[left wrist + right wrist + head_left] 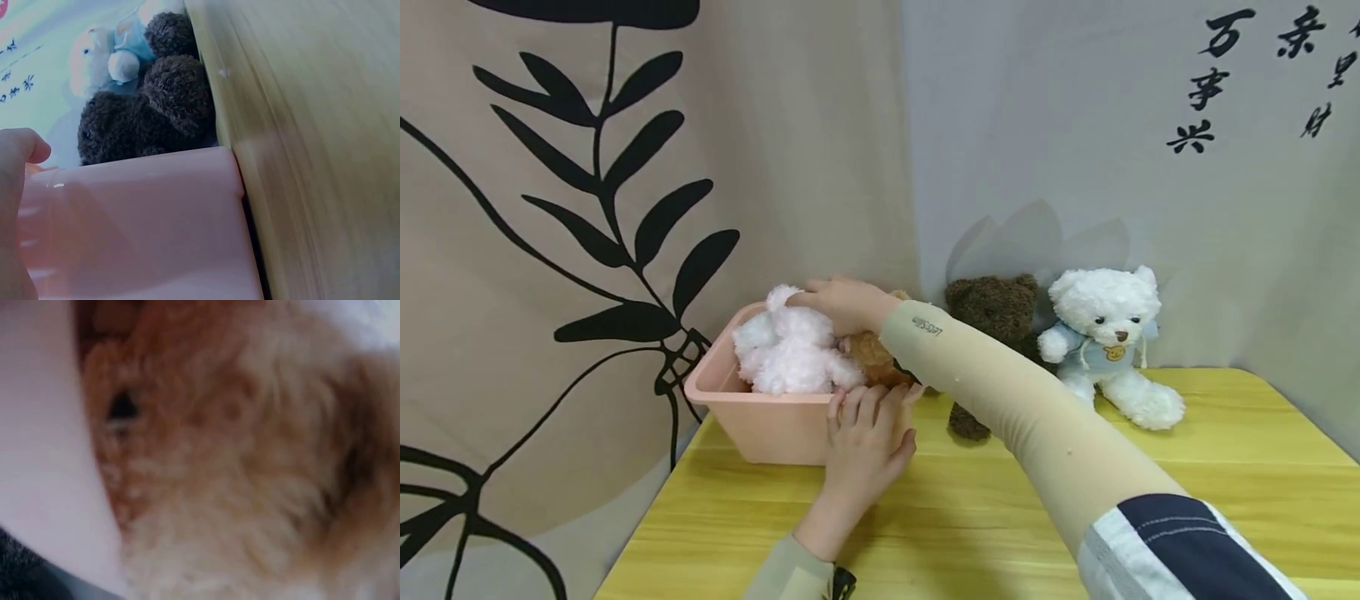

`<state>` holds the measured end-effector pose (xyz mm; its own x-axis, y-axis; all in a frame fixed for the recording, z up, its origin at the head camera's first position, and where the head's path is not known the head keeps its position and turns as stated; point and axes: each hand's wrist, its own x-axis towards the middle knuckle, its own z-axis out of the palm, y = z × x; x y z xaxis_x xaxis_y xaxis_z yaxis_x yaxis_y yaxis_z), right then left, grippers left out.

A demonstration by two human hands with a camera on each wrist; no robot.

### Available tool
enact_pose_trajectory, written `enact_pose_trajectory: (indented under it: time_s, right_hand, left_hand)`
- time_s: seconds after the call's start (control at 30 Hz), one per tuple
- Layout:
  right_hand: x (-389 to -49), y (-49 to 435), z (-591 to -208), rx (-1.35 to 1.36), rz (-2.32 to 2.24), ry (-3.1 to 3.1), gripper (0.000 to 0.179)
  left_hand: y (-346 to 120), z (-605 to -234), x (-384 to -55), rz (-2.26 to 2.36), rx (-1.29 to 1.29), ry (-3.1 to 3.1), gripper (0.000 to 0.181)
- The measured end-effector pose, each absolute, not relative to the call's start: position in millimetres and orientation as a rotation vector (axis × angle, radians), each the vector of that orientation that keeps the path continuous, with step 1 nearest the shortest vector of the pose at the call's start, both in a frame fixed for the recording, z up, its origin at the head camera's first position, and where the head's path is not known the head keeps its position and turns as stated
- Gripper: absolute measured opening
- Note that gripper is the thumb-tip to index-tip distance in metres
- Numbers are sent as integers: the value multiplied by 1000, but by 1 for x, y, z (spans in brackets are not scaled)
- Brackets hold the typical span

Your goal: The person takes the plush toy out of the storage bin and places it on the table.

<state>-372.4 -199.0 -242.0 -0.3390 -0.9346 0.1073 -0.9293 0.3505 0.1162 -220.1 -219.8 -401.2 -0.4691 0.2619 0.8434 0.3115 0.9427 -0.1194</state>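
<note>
Right grip [842,305] rests atop a fluffy white plush toy [797,357] inside a pink plastic basket [775,433]; whether it pinches, I cannot tell. Left grip [867,437], fingers slightly spread, touches the near rim [782,398] at 5 o'clock. Inside at 3 o'clock, a furry tan plush [871,358]. Toward 2 o'clock, on the yellow wooden worktop [1240,492], 2 plush bears: dark-brown curly [988,307], white in blue [1105,312].

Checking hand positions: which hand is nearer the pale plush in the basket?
Right. Your right hand touches the top of the pale plush; your left hand touches the pink basket's front rim.
</note>
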Motion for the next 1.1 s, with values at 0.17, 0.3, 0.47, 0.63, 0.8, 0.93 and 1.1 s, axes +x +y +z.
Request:
enact_pose_trajectory:
  time_s: [0.17,0.3,0.47,0.63,0.8,0.93,1.1]
  right_hand:
    - [-370,-184,-210,1714,36,-2414,79]
    - [-366,-163,-165,1600,96,-2418,81]
    - [-363,-133,-118,1465,268,-2416,74]
    - [-361,-103,-90,1296,550,-2360,72]
    - [-358,-82,-64,1135,844,-2254,78]
    - [-355,-69,-52,1013,935,-2206,80]
    - [-351,-60,-51,896,821,-2284,75]
  left_hand:
    - [-219,-401,-220,-73,-411,-2095,61]
    - [-219,-398,-220,-105,-415,-2105,61]
    - [-220,-399,-221,-111,-416,-2112,62]
    - [-219,-404,-218,-130,-405,-2132,59]
    - [-220,-405,-218,-141,-382,-2162,57]
    - [-219,-403,-218,-145,-387,-2150,57]
    - [-216,-403,-218,-142,-409,-2125,57]
